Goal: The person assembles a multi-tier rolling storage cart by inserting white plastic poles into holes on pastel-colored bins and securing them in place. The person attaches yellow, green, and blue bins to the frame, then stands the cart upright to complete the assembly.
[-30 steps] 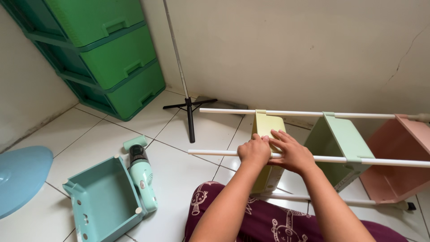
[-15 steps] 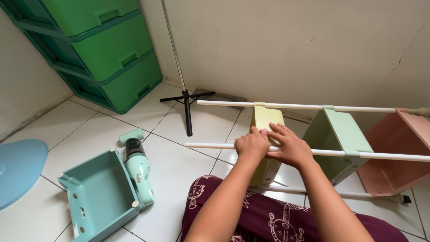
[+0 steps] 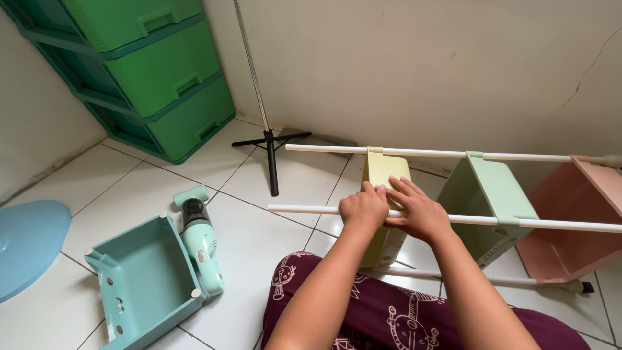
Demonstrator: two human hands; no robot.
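A rack lies on its side on the tiled floor: white rods [image 3: 304,209] run through a yellow bin [image 3: 383,170], a green bin [image 3: 495,194] and a pink bin [image 3: 570,220]. My left hand [image 3: 364,209] is curled over the near rod at the yellow bin's corner. My right hand [image 3: 418,209] lies beside it, fingers spread flat on the yellow bin's side and over the same rod. Both forearms reach out over my patterned maroon lap [image 3: 382,317].
A loose teal bin [image 3: 146,279] lies at the lower left with a small teal handheld vacuum [image 3: 199,240] against it. A green drawer cabinet [image 3: 149,71] stands in the corner, a black tripod stand [image 3: 267,139] by the wall, a blue round lid [image 3: 26,243] at far left.
Both hands stay at the yellow bin and the near rod, shifting only slightly. The view has tilted a little.
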